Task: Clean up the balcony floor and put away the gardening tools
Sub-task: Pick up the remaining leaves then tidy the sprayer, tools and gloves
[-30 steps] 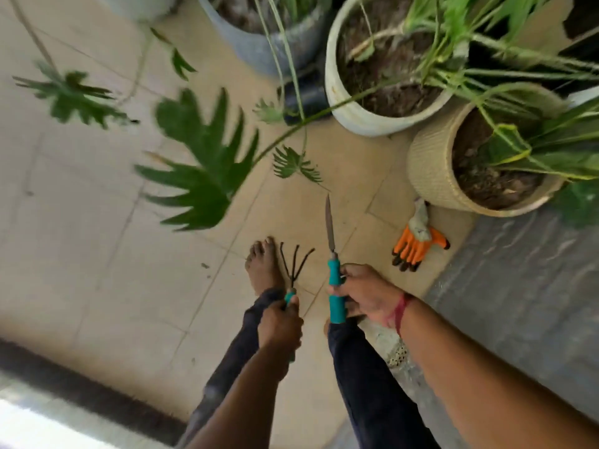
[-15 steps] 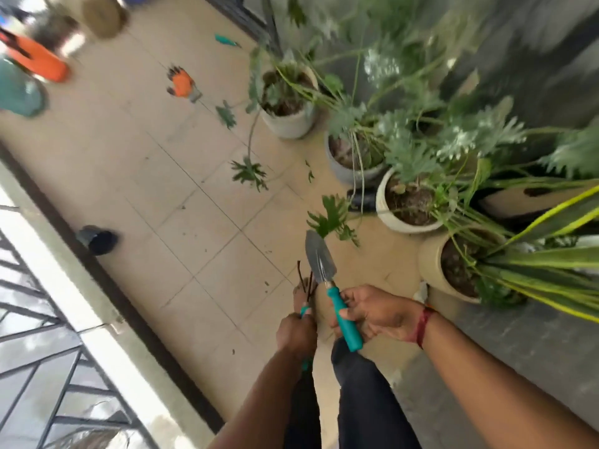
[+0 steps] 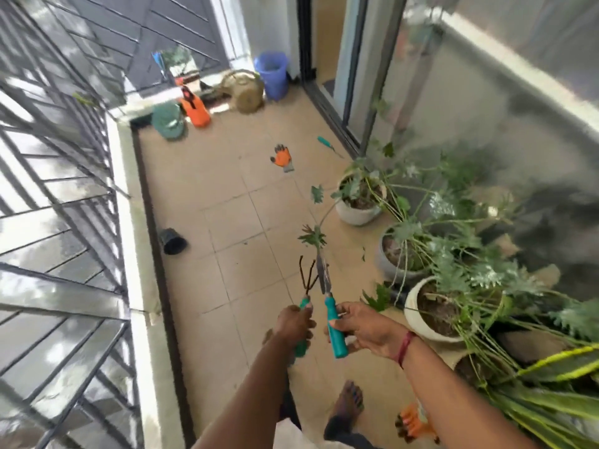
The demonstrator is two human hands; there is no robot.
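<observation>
Currently both hands are raised over the balcony floor [image 3: 227, 189], each holding one tool.

Left hand [image 3: 295, 324]: fingers curled round the teal handle of the hand rake [image 3: 304, 301]. The dark prongs point up and away from the person.

Right hand [image 3: 364, 328]: thumb and fingers wrapped round the teal handle of the trowel [image 3: 338, 346]. The blade is seen nearly edge-on, pointing up, just beside the rake prongs. Whether the two tools touch cannot be told.

Loose items on the floor:
- An orange glove [image 3: 282, 157] lies toward the far end.
- A teal-handled tool [image 3: 326, 144] lies near the sliding door track; its type is too small to tell.
- A black pot [image 3: 173, 242] lies on its side against the dark kerb below the railing [image 3: 58, 189].
- A second orange glove [image 3: 415, 421], blurred, lies near the person's bare foot [image 3: 346, 405].

Far corner, grouped close together: a green round item [image 3: 168, 121] (blurred), an orange sprayer [image 3: 194, 108], a woven basket [image 3: 248, 90] and a blue bucket [image 3: 272, 74].

Right side, in a row along the wall: a small white pot [image 3: 355, 213], a grey pot [image 3: 387, 264] and a larger white pot [image 3: 421, 314], all planted, with overlapping foliage. A few leaf scraps [image 3: 363, 254] lie on the tiles near the grey pot.
</observation>
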